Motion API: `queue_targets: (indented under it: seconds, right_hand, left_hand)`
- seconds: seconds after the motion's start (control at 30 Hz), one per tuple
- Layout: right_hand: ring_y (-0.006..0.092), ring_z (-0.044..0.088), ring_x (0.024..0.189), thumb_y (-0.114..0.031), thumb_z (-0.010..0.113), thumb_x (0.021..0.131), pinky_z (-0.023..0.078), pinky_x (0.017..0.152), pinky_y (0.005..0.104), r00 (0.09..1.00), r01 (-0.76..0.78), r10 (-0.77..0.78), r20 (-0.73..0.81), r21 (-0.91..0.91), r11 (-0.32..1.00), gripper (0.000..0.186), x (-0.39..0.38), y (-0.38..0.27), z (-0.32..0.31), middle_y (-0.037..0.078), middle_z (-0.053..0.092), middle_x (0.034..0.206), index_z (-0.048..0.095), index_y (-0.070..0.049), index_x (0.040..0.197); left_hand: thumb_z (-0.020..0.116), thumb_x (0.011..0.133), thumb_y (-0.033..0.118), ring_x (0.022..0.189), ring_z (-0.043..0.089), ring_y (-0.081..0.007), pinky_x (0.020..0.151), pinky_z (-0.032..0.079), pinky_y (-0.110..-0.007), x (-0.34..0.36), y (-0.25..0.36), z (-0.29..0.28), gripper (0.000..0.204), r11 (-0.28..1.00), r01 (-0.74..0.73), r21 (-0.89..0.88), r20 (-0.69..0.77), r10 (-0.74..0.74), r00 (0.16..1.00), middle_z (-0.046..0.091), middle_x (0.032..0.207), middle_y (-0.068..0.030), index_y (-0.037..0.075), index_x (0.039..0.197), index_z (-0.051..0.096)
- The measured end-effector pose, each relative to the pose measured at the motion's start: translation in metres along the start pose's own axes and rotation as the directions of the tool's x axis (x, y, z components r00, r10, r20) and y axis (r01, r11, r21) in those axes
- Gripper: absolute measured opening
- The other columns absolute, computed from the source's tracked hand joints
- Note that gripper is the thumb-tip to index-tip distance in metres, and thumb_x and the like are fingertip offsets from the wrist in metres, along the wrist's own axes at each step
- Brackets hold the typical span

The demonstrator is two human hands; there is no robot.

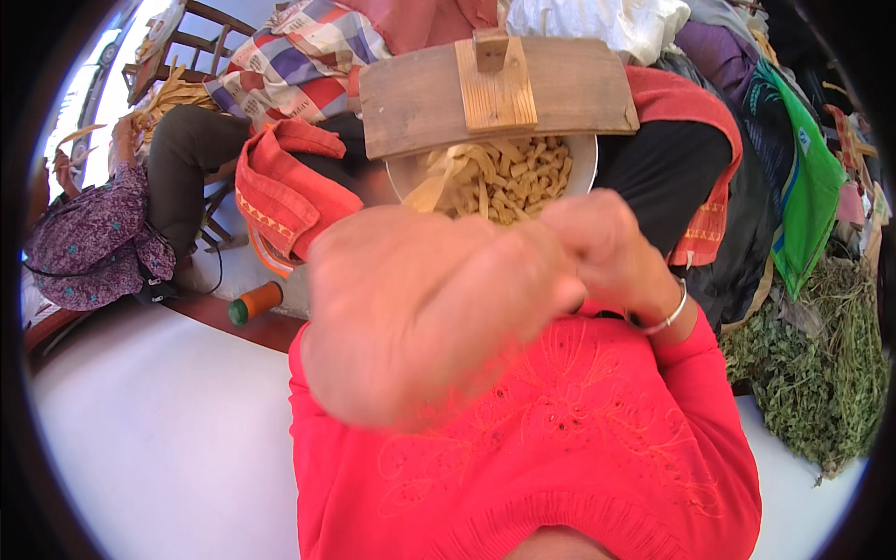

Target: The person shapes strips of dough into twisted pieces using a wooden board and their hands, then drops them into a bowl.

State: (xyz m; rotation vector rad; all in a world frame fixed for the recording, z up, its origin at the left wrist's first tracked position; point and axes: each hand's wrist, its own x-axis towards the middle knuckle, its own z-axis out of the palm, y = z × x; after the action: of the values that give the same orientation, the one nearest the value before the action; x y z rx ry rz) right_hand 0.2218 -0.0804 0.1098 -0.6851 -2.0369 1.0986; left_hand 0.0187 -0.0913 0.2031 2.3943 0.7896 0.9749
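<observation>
"What furniture is there?"

"A slatted wooden chair (196,43), top left."

"And the light?"

"White glare (82,84) along the left rim."

"Below?"

"A grey floor (198,276) patch, then a reddish-brown edge (257,326) bordering a smooth white surface (168,420)."

"Far right?"

"Heaped herbs (812,364), under a green bag (808,182)."

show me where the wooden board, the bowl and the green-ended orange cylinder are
Wooden board (571,93), head view: darker plank, right of middle.
Bowl (584,164), head view: inner wall, right side.
Orange cylinder (263,301), head view: its orange side.
</observation>
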Motion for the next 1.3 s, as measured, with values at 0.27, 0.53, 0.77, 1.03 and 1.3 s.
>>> queue_targets:
  seconds: [0.27,0.53,0.77,1.03,1.3]
  right_hand:
    - [0.0183,0.061,0.064,-0.013,0.064,0.090,0.046,0.056,0.0297,0.957,0.289,-0.222,-0.185,0.607,0.741,0.018,0.017,-0.035,-0.023,0.010,0.066,0.079,0.067,0.003,0.099]
    - [0.0203,0.064,0.063,-0.009,0.061,0.087,0.049,0.058,0.0269,0.801,-0.308,0.024,-0.598,-0.379,0.873,0.022,-0.002,0.093,0.009,0.008,0.067,0.076,0.069,-0.010,0.108]
    - [0.0240,0.057,0.057,-0.026,0.066,0.087,0.044,0.052,0.0332,0.810,-0.556,0.405,-0.425,-0.337,0.760,0.015,-0.040,0.118,0.020,0.012,0.058,0.070,0.066,-0.011,0.086]
    - [0.0108,0.060,0.086,-0.019,0.060,0.093,0.049,0.079,0.0256,0.701,-0.377,0.707,0.097,0.891,0.251,0.021,-0.039,0.136,0.036,0.002,0.064,0.097,0.064,-0.001,0.104]
    - [0.0162,0.054,0.095,0.001,0.062,0.083,0.045,0.079,0.0268,0.809,-0.329,0.248,-0.533,-0.061,0.942,0.009,-0.010,0.118,0.030,0.009,0.058,0.114,0.068,0.003,0.090]
  left_hand:
    - [0.049,0.099,0.025,0.062,0.047,-0.0052,0.054,0.038,-0.022,0.026,-0.041,0.037,0.030,0.514,0.317,-0.797,0.226,-0.233,0.946,0.056,0.068,-0.0008,-0.002,0.099,0.062]
    - [0.054,0.094,0.011,0.065,0.043,-0.0043,0.058,0.037,-0.020,-0.013,-0.096,0.155,0.015,0.031,0.382,-0.924,0.285,-0.609,0.740,0.048,0.074,0.0045,0.001,0.105,0.056]
    - [0.059,0.090,0.009,0.071,0.059,-0.0197,0.060,0.047,-0.032,-0.056,-0.131,0.180,0.016,0.857,0.492,-0.156,0.056,-0.490,0.870,0.059,0.079,-0.0057,0.004,0.105,0.059]
    - [0.059,0.083,0.002,0.097,0.061,-0.0317,0.082,0.050,-0.033,-0.057,-0.134,0.175,0.038,0.886,0.408,-0.221,-0.093,-0.435,0.895,0.062,0.107,-0.0141,0.002,0.121,0.056]
    - [0.051,0.091,0.015,0.080,0.061,-0.0247,0.072,0.047,-0.035,-0.026,-0.131,0.156,0.023,0.796,0.559,-0.231,-0.056,-0.584,0.810,0.061,0.087,-0.0193,-0.004,0.100,0.060]
